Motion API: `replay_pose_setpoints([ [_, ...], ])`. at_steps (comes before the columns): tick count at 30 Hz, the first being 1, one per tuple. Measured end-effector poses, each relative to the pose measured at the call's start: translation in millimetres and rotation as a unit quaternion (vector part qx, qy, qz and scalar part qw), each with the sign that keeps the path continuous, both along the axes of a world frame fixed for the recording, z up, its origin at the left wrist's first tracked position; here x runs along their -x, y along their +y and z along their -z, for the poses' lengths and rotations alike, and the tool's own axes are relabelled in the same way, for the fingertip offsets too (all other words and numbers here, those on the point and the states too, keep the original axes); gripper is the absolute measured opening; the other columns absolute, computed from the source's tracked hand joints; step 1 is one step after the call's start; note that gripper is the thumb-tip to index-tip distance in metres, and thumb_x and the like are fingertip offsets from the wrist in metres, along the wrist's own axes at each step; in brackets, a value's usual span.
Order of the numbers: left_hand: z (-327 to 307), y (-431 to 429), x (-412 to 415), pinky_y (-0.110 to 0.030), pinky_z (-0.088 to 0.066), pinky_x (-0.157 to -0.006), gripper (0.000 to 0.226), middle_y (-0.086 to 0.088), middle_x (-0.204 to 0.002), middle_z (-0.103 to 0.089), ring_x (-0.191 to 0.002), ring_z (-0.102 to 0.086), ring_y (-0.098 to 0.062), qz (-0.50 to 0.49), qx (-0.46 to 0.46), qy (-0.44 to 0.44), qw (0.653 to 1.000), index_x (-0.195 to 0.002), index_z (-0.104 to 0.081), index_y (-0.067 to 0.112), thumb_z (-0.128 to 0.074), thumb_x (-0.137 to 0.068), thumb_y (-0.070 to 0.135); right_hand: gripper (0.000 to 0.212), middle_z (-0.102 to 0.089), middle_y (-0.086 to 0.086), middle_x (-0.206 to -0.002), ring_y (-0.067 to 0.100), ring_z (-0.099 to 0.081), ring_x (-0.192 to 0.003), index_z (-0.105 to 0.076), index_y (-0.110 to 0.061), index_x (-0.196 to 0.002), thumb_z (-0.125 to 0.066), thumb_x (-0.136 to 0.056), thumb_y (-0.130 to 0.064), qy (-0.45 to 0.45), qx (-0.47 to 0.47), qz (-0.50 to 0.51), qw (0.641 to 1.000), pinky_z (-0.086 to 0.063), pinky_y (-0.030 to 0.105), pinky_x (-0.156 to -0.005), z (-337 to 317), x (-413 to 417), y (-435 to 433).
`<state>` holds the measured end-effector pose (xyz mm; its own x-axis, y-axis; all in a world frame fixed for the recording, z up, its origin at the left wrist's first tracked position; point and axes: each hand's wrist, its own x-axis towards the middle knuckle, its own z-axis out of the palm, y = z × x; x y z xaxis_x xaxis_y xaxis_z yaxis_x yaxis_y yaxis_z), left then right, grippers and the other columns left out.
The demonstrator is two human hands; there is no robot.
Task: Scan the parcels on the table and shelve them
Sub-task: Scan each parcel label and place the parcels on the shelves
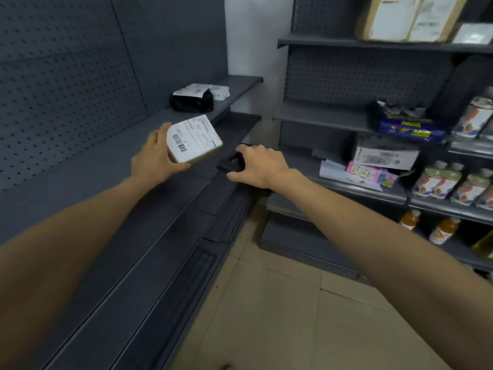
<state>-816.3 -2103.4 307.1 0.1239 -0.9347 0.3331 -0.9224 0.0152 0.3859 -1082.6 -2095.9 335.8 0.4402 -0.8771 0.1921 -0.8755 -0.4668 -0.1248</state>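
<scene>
Left forearm point(80, 231) and right forearm point(373, 222) fill the lower frame, both stretched toward the shelving.

Parcel point(193, 138): small box, white label up, tilted, held in the air over the grey shelf point(106, 161), not touching it. Left hand point(154, 153) grips it from the left end, thumb under the near edge, other fingers hidden behind the box. Barcode point(179, 142) sits near that end, uncovered.

Right hand point(260, 166) curls over a black scanner point(231, 164), just right of the parcel and lower, apart from it. Can't tell which way its window faces.

Step looks like scan-then-shelve. To do it well:
- tip the label toward the scanner
- hold the box steady, since the frame is blurred
- keep the thumb clear of the barcode
- set the box flat on the shelf, label up

A black bag point(192, 100) with a white label lies further back on a higher shelf. Right rack point(346, 124) holds boxes and bottles point(437, 182), well apart from the hands.
</scene>
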Motion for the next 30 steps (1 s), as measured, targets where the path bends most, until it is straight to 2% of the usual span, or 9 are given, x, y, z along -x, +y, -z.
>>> replay_pose_setpoints([
  [6, 8.0, -127.0, -84.7, -0.057, -0.043, -0.096, 0.094, -0.005, -0.144, -0.041, -0.130, -0.042, -0.031, -0.076, -0.008, 0.066, 0.995, -0.141, -0.028, 0.036, -0.084, -0.066, 0.052, 0.075, -0.062, 0.008, -0.121, 0.034, -0.062, -0.106, -0.045, -0.017, -0.141, -0.059, -0.085, -0.064, 0.052, 0.028, -0.061, 0.996, -0.041, 0.038, -0.071, 2.6, -77.8, -145.8],
  [12, 14.2, -248.6, -131.8, -0.057, -0.045, -0.098, 0.109, -0.006, -0.140, -0.045, -0.128, -0.045, -0.031, -0.116, -0.068, 0.083, 0.988, -0.144, -0.028, 0.032, -0.077, -0.055, 0.073, 0.065, -0.064, 0.008, -0.113, 0.033, -0.063, -0.100, -0.052, -0.019, -0.130, -0.061, -0.084, -0.064, 0.041, 0.016, -0.068, 0.997, -0.041, 0.037, -0.070, -3.9, -122.9, -279.8],
  [16, 27.7, -307.2, -141.2, -0.052, -0.050, -0.093, 0.099, 0.001, -0.126, -0.057, -0.116, -0.054, -0.024, -0.103, -0.079, 0.142, 0.981, -0.125, -0.040, 0.034, -0.071, -0.042, 0.079, 0.067, -0.064, 0.010, -0.114, 0.035, -0.063, -0.103, -0.050, -0.021, -0.134, -0.061, -0.084, -0.064, 0.009, -0.002, -0.067, 0.998, -0.041, 0.038, -0.073, 5.7, -131.7, -345.3],
  [20, 38.5, -356.0, -144.8, -0.052, -0.050, -0.093, 0.112, 0.001, -0.129, -0.057, -0.118, -0.054, -0.024, -0.123, -0.086, 0.172, 0.974, -0.134, -0.035, 0.030, -0.069, -0.041, 0.081, 0.067, -0.064, 0.010, -0.115, 0.034, -0.061, -0.105, -0.049, -0.020, -0.137, -0.061, -0.086, -0.062, -0.019, -0.032, -0.085, 0.996, -0.041, 0.036, -0.073, 19.5, -143.1, -407.6],
  [26, 52.8, -428.7, -140.7, -0.050, -0.050, -0.095, 0.102, 0.001, -0.132, -0.057, -0.119, -0.054, -0.025, -0.142, -0.081, 0.222, 0.961, -0.136, -0.039, 0.031, -0.068, -0.050, 0.078, 0.074, -0.062, 0.009, -0.125, 0.034, -0.060, -0.112, -0.043, -0.022, -0.145, -0.060, -0.085, -0.063, -0.015, -0.043, -0.150, 0.988, -0.042, 0.038, -0.075, 35.6, -159.5, -492.6],
  [28, 50.8, -451.7, -136.7, -0.045, -0.050, -0.096, 0.106, 0.001, -0.133, -0.056, -0.121, -0.054, -0.025, -0.153, -0.086, 0.236, 0.956, -0.140, -0.040, 0.027, -0.069, -0.052, 0.077, 0.073, -0.063, 0.009, -0.124, 0.034, -0.060, -0.112, -0.043, -0.023, -0.144, -0.061, -0.085, -0.062, -0.009, -0.054, -0.169, 0.984, -0.044, 0.038, -0.077, 38.4, -160.8, -517.1],
  [30, 44.4, -470.3, -128.9, -0.033, -0.046, -0.094, 0.104, 0.000, -0.140, -0.052, -0.125, -0.051, -0.024, -0.165, -0.100, 0.231, 0.954, -0.148, -0.034, 0.023, -0.074, -0.063, 0.069, 0.073, -0.063, 0.009, -0.123, 0.034, -0.061, -0.110, -0.044, -0.022, -0.143, -0.062, -0.084, -0.061, 0.007, -0.060, -0.188, 0.980, -0.046, 0.039, -0.079, 37.8, -161.4, -539.0],
])
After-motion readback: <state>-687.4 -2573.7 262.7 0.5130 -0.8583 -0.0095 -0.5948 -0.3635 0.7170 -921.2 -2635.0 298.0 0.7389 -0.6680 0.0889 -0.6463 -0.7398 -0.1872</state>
